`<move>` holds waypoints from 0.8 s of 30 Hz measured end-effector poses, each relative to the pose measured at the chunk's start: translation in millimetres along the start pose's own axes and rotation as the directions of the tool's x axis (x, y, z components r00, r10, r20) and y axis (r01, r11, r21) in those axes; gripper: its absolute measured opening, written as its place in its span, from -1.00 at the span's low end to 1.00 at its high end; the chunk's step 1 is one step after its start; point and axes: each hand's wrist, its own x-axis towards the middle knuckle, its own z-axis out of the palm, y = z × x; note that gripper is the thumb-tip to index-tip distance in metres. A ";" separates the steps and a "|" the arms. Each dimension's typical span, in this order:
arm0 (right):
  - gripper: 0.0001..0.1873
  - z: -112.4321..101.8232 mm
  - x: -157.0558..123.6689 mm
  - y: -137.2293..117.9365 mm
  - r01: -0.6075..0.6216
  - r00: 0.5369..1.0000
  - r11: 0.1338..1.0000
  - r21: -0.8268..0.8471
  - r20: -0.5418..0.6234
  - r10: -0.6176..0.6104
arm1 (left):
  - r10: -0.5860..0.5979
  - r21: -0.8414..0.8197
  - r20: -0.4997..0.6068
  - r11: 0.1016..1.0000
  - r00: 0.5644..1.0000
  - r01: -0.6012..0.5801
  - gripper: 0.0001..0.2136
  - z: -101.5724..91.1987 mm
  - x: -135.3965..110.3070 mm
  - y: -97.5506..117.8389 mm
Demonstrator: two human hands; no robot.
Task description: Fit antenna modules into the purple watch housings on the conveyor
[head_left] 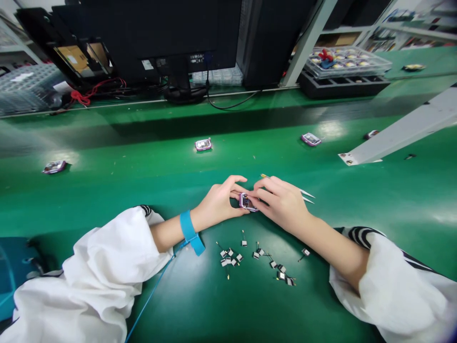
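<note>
While the left hand (217, 204) pinches a purple-framed device (248, 202), the right hand (280, 204) clasps tweezers (306, 194)

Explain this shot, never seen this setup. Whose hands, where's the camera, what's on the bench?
This is one view from a camera worn on a person's head, looking down at their own bare hands. The left hand and right hand both grip a small purple-framed device. The right hand also holds metal tweezers, tips pointing away from the device. A blue wrist strap circles the left wrist, with a blue cord running from it. Small square parts with thin leads lie on the green bench mat, and similar purple-framed devices sit farther off.
</note>
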 end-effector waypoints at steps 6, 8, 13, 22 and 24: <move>-0.81 4.4 2.1 0.4 0.053 0.997 0.997 -0.048 0.055 -0.050 | -0.015 -0.012 0.029 1.000 0.999 0.016 -0.47 -1.3 0.7 -1.6; -0.80 3.4 4.5 -0.5 0.052 0.995 0.997 -0.060 0.090 -0.047 | -0.020 -0.016 0.031 1.000 0.999 0.021 -0.48 -1.5 0.7 -1.9; -0.83 0.9 10.6 -3.1 0.031 0.988 0.996 -0.087 0.151 -0.017 | -0.045 -0.017 0.028 0.999 0.999 0.045 -0.45 -1.2 1.4 -2.3; -0.90 -4.6 18.5 -4.8 0.089 0.963 0.989 -0.114 0.263 -0.056 | -0.045 -0.014 0.030 0.999 0.999 0.045 -0.45 -1.7 2.6 -3.6; -0.90 -5.5 19.3 -4.5 0.097 0.958 0.987 -0.124 0.280 -0.059 | -0.043 -0.010 0.030 0.999 0.999 0.043 -0.45 -1.7 2.7 -4.0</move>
